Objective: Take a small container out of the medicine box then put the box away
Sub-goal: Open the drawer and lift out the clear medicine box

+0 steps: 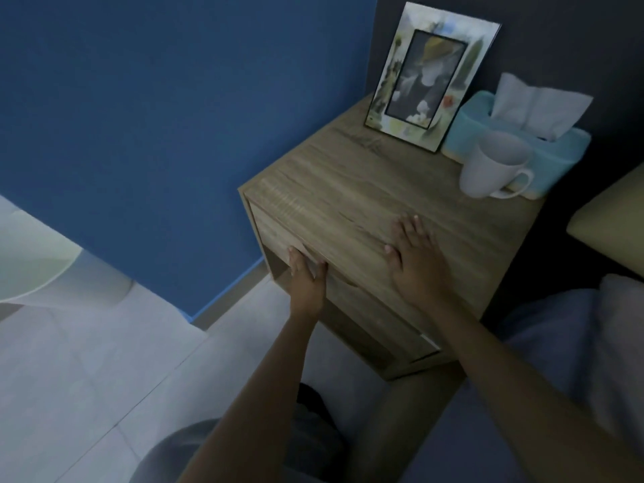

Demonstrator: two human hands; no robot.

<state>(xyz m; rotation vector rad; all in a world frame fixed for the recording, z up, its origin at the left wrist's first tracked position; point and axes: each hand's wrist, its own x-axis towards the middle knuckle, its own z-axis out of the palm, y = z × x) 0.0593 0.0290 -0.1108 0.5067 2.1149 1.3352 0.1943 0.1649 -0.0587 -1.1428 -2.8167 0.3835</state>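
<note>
- Left hand (306, 278): I have its fingers curled over the top edge of the drawer (278, 235) front on the nightstand (348, 196); it is grasping that edge, and the drawer looks shut or nearly so.
- Right hand (414, 254): flat, palm down and released on the nightstand top, holding nothing; it serves as a brace.
- Medicine box and small container: neither is visible. I judge the box lies inside the drawer or in the open shelf under it, but I cannot tell which.
- Step in hand, as I judge it: opening the drawer to reach the box.
- To do it well: I would pull straight out along the runners with the left hand, keeping the right pressing down so the nightstand does not slide on the floor (104, 360).
- Pull slowly and evenly; a jerk could rock the mug (495, 167), which stands just beside the tissue box (543, 158), or tip the photo frame (432, 74) propped upright at the back.
- Open far enough to see the contents before reaching in.
</note>
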